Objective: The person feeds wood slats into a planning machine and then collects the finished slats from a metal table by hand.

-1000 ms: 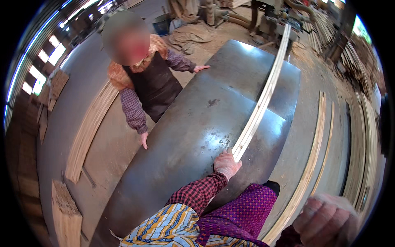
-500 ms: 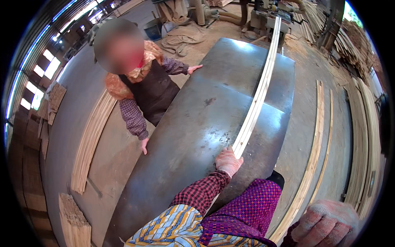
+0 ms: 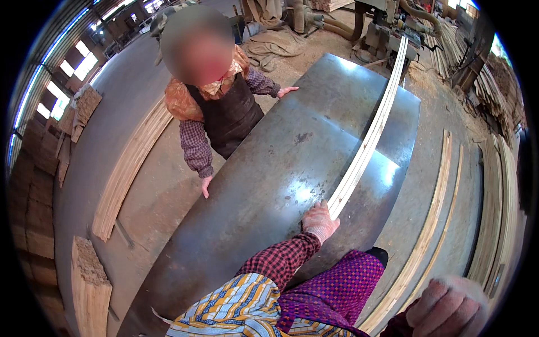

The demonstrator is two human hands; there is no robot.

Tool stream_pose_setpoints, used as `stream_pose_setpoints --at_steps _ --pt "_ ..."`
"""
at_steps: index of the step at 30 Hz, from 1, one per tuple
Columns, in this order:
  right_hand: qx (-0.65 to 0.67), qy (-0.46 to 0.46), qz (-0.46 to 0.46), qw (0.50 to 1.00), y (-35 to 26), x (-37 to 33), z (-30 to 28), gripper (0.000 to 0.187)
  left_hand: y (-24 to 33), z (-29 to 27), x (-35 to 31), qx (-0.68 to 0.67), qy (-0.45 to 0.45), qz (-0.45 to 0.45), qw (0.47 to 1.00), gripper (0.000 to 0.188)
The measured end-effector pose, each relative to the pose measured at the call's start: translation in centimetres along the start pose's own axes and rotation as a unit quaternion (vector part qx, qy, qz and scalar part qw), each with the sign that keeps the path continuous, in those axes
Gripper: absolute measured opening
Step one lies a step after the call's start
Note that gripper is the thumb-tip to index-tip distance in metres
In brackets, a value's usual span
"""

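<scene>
Long pale wooden strips lie side by side on a metal-topped table. My left hand, in a pinkish work glove, is closed around their near end. Their far end reaches a machine at the back. My right hand, gloved too, is raised at the lower right, away from the table. Its fingers are curled into a fist; the palm side is hidden, so I cannot see whether anything is inside.
A person in a dark apron stands across the table, both hands at its edge. Stacked boards lie on the floor behind them, another bundle nearer. To my right lie long strips and a board pile.
The whole view has shifted, so the table and person appear farther right. My left hand keeps its hold on the strips' end, and my right hand stays curled at the lower right.
</scene>
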State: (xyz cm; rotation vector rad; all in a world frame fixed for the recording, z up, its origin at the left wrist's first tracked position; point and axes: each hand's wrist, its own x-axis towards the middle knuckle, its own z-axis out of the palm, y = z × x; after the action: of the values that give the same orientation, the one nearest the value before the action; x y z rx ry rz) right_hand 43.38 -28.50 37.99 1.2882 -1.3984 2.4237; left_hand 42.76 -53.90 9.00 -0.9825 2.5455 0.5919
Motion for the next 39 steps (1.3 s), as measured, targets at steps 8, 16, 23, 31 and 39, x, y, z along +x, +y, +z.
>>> stream_pose_setpoints --at_steps 8,16,23,31,39 --pt "-0.152 0.097 0.302 0.936 10.4 -1.3 0.6 0.017 -1.0 1.1 0.1 -0.023 0.031 0.029 0.999 0.073" --pt "-0.425 -0.237 0.518 0.703 24.5 -19.5 -3.5 0.046 -0.6 0.7 -0.2 -0.039 0.015 0.025 0.999 0.071" --pt "-0.451 -0.395 0.541 0.589 23.9 -17.3 -1.4 0.047 -0.6 0.6 -0.2 -0.023 0.013 0.019 0.999 0.072" --pt "-0.434 -0.355 0.534 0.633 23.9 -18.1 -2.0 0.041 -0.9 0.9 0.0 -0.017 0.024 0.016 0.999 0.072" --pt "-0.432 -0.355 0.5 0.662 24.0 -19.0 -2.9 0.04 -1.0 -0.9 -0.1 -0.007 -0.02 0.032 0.999 0.083"
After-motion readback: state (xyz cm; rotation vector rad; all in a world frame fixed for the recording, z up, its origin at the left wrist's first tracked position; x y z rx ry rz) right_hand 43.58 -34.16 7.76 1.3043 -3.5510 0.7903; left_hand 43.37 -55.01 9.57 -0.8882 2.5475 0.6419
